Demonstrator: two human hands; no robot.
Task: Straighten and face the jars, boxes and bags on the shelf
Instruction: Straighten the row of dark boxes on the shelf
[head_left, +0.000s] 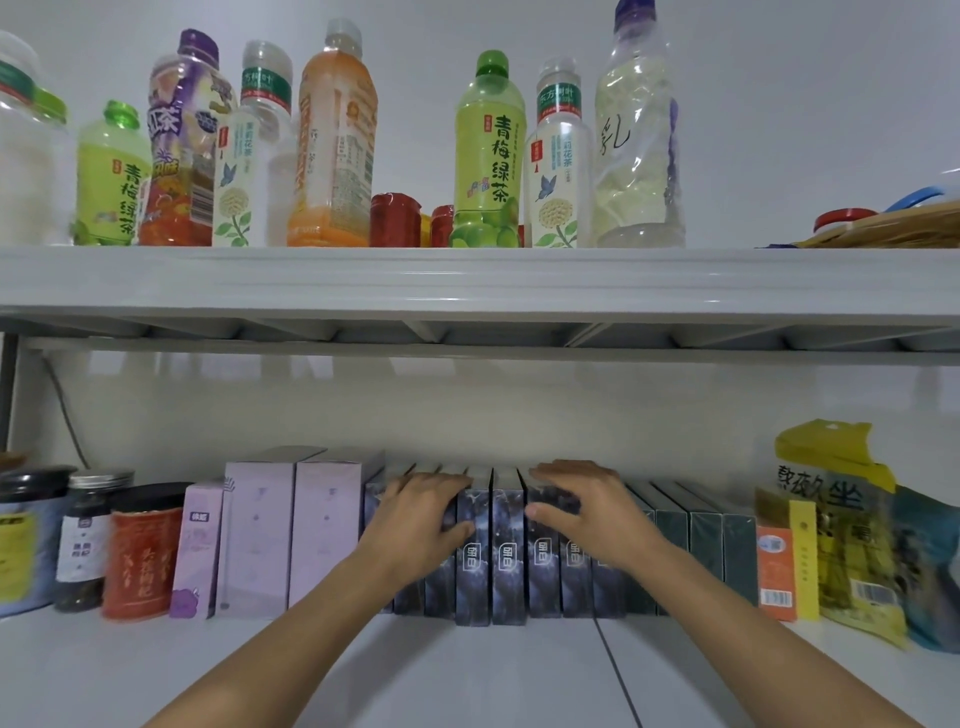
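Both hands (511, 512) grip dark boxes (491, 551) (upright).

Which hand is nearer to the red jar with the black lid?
The left hand. It rests on the dark blue boxes, to the right of the red jar with the black lid; the right hand lies farther right.

Both hands on row of dark navy marbled cardboard boxes (506, 545), lower white shelf (467, 670): left hand (421, 514) and right hand (582, 506) w/ fingers curled over box tops, thumbs on fronts. Lilac boxes (291, 535) to left, dark green boxes (706, 540) to right. Drink bottles (488, 150) on upper shelf.
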